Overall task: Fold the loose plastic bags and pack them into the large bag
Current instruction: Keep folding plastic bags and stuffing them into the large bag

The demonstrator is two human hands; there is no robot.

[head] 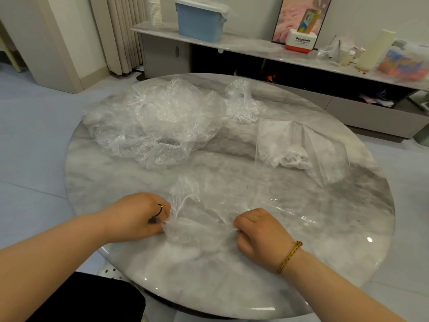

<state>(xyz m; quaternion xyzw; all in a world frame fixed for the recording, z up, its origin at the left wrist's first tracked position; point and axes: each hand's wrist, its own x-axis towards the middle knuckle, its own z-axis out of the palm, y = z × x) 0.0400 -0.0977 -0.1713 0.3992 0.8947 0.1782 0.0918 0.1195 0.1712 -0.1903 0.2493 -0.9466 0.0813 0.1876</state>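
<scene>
A clear plastic bag [204, 205] lies spread on the round marble table [325, 263] in front of me. My left hand [137, 217] pinches its near left edge and my right hand [260, 231] pinches its near right edge, both with curled fingers. A heap of crumpled loose bags [153, 122] sits at the far left of the table. One small crumpled bag [241, 103] lies behind it to the right. The large clear bag [306, 145] stands open at the right, with a crumpled bag inside it.
Behind the table runs a low marble cabinet [243, 46] with a blue bin [200, 19], stacked paper cups [155, 10], a white and red box [300, 41] and other clutter. Grey floor surrounds the table. A curtain [120, 31] hangs at the back left.
</scene>
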